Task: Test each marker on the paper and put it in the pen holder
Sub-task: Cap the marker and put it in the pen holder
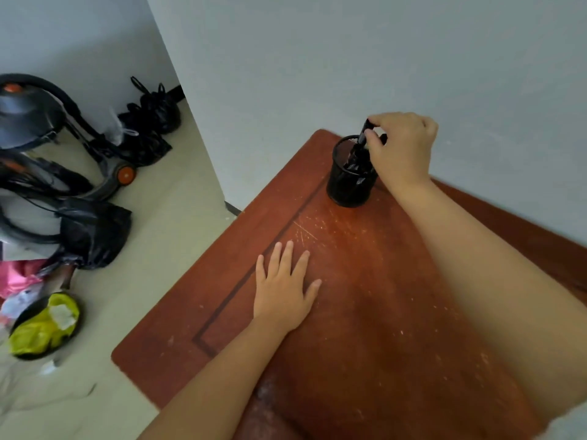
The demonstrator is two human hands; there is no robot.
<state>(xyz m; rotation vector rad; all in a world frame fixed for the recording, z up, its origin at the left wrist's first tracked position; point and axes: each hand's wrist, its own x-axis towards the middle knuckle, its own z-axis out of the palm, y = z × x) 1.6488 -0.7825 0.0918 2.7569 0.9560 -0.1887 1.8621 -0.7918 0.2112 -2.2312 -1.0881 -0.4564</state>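
A black mesh pen holder [344,185] stands at the far corner of the reddish-brown wooden table [365,328], near the wall. My right hand [401,147] is above its rim and pinches the top of a black marker [365,134] that stands upright in the holder. More dark markers are inside the holder; how many is unclear. My left hand [284,289] lies flat on the table with its fingers spread, holding nothing. No paper is in view.
The table's left edge drops to a pale floor. On the floor at the left stand a vacuum cleaner [35,122], black bags [149,115] and a yellow bag in a bin [44,328]. A grey wall corner [203,138] runs behind the table.
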